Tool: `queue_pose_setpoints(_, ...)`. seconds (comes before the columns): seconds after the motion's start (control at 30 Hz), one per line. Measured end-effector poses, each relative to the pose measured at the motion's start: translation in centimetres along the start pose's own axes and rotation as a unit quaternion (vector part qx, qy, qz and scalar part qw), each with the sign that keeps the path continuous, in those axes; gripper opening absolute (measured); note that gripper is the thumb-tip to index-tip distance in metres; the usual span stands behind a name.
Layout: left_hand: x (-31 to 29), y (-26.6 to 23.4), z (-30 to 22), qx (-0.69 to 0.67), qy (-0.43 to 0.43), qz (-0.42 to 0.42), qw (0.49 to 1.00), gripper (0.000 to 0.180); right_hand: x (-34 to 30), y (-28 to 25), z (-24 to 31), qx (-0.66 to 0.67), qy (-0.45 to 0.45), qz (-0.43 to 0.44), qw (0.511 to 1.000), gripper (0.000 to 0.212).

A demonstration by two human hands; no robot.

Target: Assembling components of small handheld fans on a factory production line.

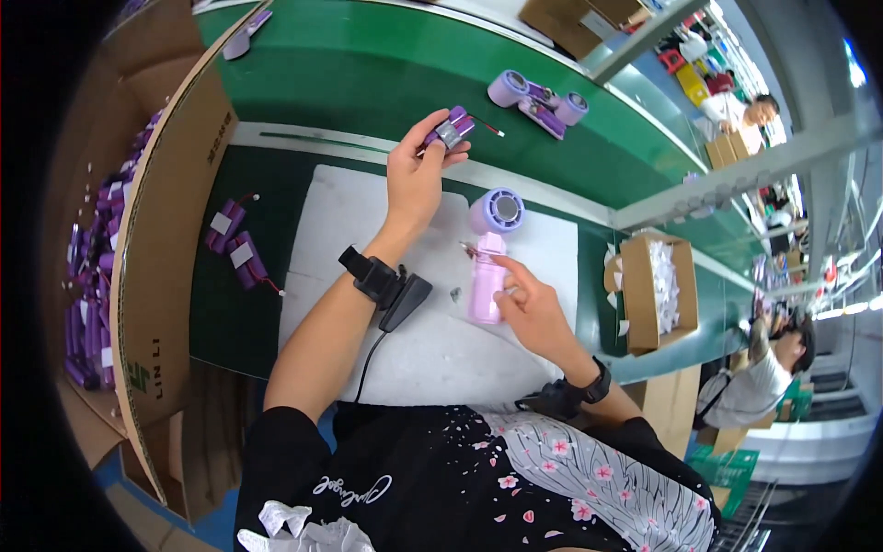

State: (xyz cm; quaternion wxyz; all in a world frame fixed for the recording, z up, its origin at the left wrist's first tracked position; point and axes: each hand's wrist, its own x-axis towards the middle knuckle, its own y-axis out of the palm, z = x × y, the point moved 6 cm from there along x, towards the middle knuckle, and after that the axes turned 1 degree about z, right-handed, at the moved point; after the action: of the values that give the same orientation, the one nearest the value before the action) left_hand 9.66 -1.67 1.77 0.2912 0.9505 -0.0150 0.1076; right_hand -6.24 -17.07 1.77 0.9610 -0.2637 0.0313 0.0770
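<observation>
Raised over the far edge of the white foam mat (405,359), my left hand (420,170) is closed around a purple battery pack (453,131). A thin red lead with a small white plug (501,134) sticks out of the pack to the right. A lilac handheld fan lies on the mat, its round head (501,211) away from me and its pink handle (487,290) toward me. My right hand (535,313) grips the handle's right side, index finger reaching across its upper part. Small wires (471,249) poke out left of the handle's top.
Two more battery packs (237,244) lie left of the mat. A big cardboard box (170,267) of purple packs stands at far left. Lilac fans (543,101) rest on the green belt (368,74). A small box (660,294) with white pieces sits right. Co-workers (759,377) are at right.
</observation>
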Motion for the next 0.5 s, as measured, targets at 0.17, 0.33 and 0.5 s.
queue_pose_setpoints(0.17,-2.6,2.8,0.0,-0.001,-0.053,0.15,0.987,0.04,1.5,-3.1,-0.2,-0.072,-0.008,-0.018,0.997,0.036)
queue_pose_setpoints(0.33,-6.7,5.4,-0.3,-0.062,-0.188,0.246,0.949,0.042,2.0,-4.3,1.5,0.231,-0.06,-0.158,0.958,0.03)
queue_pose_setpoints(0.5,-8.2,6.2,-0.1,-0.119,-0.267,0.291,0.911,0.043,0.8,-5.7,2.5,0.085,-0.236,-0.277,0.927,0.029)
